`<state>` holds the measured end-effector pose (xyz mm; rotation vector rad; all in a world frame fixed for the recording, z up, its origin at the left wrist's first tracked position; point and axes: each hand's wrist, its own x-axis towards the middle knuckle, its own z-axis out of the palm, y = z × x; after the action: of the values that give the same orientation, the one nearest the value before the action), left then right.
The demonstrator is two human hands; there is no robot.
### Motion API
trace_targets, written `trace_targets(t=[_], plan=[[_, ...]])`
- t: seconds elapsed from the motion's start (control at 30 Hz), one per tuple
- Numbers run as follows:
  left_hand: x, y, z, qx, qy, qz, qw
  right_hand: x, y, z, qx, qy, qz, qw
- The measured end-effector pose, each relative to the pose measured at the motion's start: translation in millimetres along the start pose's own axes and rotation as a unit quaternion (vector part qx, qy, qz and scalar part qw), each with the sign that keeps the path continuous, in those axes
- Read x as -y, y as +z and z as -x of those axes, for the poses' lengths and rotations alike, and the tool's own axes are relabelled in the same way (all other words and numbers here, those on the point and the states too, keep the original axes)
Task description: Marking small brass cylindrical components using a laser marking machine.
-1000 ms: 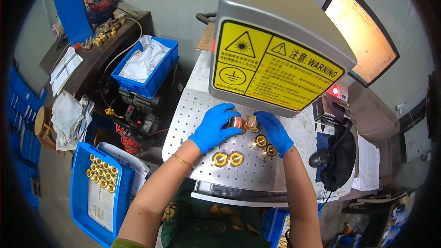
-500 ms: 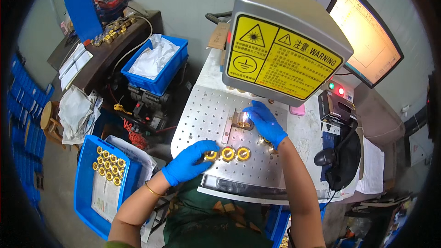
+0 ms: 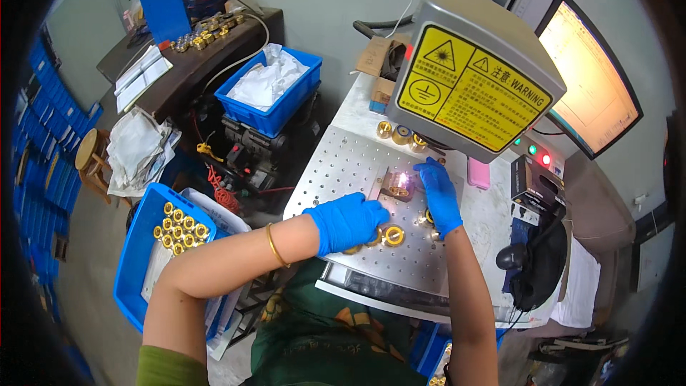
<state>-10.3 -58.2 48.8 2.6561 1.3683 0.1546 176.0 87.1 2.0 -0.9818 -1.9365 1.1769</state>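
Note:
Both my hands wear blue gloves over a perforated metal plate (image 3: 336,171). My left hand (image 3: 346,223) is closed, its fingers curled over a row of brass rings near the plate's front edge. One brass ring (image 3: 393,236) shows clear of it; others are partly covered, and whatever is in the fingers is hidden. My right hand (image 3: 439,196) has its fingers stretched out beside a small metal holder (image 3: 386,184). In the holder sits a brass fitting (image 3: 399,191), lit by a bright purplish glow. More brass pieces (image 3: 426,218) lie partly hidden by my right hand.
Above the plate hangs a grey machine head (image 3: 486,64) with a yellow warning label. Several brass fittings (image 3: 401,134) stand at the plate's far edge. On the right are a monitor (image 3: 589,78) and a black box (image 3: 536,186). A blue bin (image 3: 132,264) with brass rings stands at left.
My left hand has moved right across the row of brass rings and now covers part of it. My right hand's fingertips have drawn back from the holder. The view has shifted somewhat.

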Motion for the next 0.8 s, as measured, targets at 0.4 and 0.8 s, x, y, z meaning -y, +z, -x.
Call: trace_targets(t=[0.4,0.8], plan=[[-18,-12,21,0.001,0.087,-0.079,0.993,-33,-6,-10,-0.019,0.018,-0.024,0.999],[-56,-42,335,-0.212,-0.558,0.024,0.802,-26,-19,-5,-0.042,0.068,-0.112,0.990]])
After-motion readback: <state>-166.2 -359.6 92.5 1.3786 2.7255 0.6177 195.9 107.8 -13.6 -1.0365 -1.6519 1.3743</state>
